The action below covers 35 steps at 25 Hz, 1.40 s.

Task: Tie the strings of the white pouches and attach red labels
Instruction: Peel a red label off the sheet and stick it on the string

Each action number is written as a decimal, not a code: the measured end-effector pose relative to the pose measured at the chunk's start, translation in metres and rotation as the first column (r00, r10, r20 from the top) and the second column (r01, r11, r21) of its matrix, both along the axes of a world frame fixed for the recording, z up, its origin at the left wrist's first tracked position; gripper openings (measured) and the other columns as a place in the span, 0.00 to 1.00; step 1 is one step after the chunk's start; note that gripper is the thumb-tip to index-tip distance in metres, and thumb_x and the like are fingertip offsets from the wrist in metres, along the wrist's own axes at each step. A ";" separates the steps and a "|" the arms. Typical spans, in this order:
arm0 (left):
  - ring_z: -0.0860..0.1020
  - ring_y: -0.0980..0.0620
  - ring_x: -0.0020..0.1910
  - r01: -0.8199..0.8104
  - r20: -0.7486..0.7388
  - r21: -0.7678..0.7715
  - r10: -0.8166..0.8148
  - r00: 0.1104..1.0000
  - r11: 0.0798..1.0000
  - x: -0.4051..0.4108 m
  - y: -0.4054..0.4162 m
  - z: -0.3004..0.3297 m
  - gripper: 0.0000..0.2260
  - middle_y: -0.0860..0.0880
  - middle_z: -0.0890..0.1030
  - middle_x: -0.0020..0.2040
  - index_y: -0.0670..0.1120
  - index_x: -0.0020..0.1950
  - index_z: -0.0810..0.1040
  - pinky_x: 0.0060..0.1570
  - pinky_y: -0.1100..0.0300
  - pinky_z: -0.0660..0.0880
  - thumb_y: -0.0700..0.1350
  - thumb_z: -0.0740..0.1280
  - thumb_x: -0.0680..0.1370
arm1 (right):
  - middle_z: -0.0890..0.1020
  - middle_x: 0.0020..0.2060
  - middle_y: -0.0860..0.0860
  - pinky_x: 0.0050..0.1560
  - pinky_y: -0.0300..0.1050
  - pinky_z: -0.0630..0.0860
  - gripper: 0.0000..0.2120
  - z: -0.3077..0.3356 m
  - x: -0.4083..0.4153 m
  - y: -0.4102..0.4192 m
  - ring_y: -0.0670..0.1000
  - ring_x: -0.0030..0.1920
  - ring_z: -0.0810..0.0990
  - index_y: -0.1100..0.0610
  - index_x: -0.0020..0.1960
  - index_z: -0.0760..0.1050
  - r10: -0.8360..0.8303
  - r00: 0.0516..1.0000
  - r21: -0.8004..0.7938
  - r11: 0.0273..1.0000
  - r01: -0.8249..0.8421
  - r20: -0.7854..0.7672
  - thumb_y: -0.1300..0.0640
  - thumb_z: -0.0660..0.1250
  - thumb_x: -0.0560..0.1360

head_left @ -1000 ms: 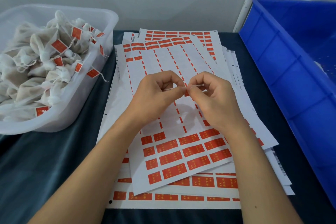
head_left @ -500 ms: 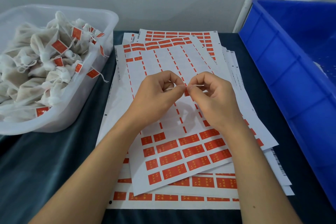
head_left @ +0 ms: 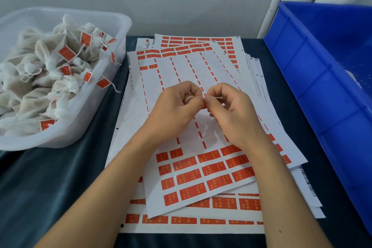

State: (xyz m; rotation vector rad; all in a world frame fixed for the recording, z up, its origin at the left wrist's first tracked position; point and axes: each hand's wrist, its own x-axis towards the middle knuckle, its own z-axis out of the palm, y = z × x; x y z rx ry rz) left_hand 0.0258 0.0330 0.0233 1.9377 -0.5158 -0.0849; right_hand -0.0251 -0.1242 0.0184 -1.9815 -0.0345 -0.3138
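String (head_left: 216,97) pinched between both hands (head_left: 203,102) above label sheets (head_left: 201,167); pouch tub (head_left: 112,18) left.

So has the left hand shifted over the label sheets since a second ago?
No. The left hand sits at the same spot over the top label sheet, meeting the right hand.

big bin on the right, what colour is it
Solid blue bin; the head view shows it best.

At upper left, a translucent, smooth plastic tub (head_left: 112,78) holds soft, matt white cloth pouches (head_left: 30,86). The paper label sheets (head_left: 181,78) in the middle look matt, their red labels (head_left: 189,176) slightly glossy. The blue crate (head_left: 314,86) at right is shiny moulded plastic; the table (head_left: 50,183) wears dark, velvety cloth.
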 end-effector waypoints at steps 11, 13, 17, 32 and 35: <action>0.72 0.59 0.28 -0.012 -0.064 -0.064 0.008 0.998 0.998 0.000 0.001 0.002 0.05 0.56 0.76 0.29 0.50 0.46 0.82 0.32 0.70 0.71 0.44 0.68 0.82 | 0.83 0.41 0.39 0.49 0.40 0.81 0.06 0.002 0.000 -0.003 0.44 0.48 0.82 0.47 0.47 0.78 -0.051 0.999 0.039 0.998 0.051 0.001 0.55 0.66 0.82; 0.71 0.59 0.28 -0.016 -0.050 -0.080 0.012 0.999 0.997 0.000 0.002 0.001 0.06 0.56 0.75 0.29 0.50 0.45 0.82 0.33 0.70 0.71 0.42 0.69 0.81 | 0.83 0.41 0.40 0.51 0.42 0.82 0.05 0.001 0.000 -0.003 0.44 0.49 0.83 0.49 0.48 0.79 -0.034 0.999 0.068 0.997 0.034 -0.007 0.56 0.67 0.82; 0.73 0.59 0.31 -0.015 -0.019 -0.079 0.014 1.000 0.997 0.000 0.002 -0.001 0.08 0.52 0.79 0.33 0.52 0.44 0.82 0.35 0.70 0.73 0.41 0.69 0.80 | 0.83 0.41 0.42 0.50 0.41 0.82 0.04 0.000 0.000 -0.004 0.45 0.49 0.83 0.50 0.47 0.79 -0.016 1.000 0.066 0.998 0.015 0.010 0.55 0.67 0.80; 0.77 0.56 0.37 -0.052 0.043 -0.061 0.054 0.998 0.997 -0.004 -0.001 -0.008 0.06 0.55 0.81 0.39 0.52 0.48 0.84 0.37 0.70 0.73 0.50 0.70 0.82 | 0.84 0.41 0.42 0.44 0.32 0.79 0.05 -0.001 0.000 -0.001 0.43 0.46 0.83 0.50 0.51 0.80 -0.098 0.995 0.134 0.986 0.095 0.014 0.52 0.66 0.83; 0.79 0.58 0.43 -0.111 0.051 0.009 0.111 0.993 0.994 -0.009 -0.002 -0.014 0.05 0.57 0.81 0.42 0.53 0.49 0.81 0.43 0.69 0.74 0.51 0.68 0.83 | 0.83 0.41 0.42 0.45 0.34 0.79 0.05 -0.006 0.003 0.002 0.42 0.46 0.82 0.50 0.52 0.80 -0.121 0.992 0.060 0.991 0.120 0.019 0.52 0.66 0.83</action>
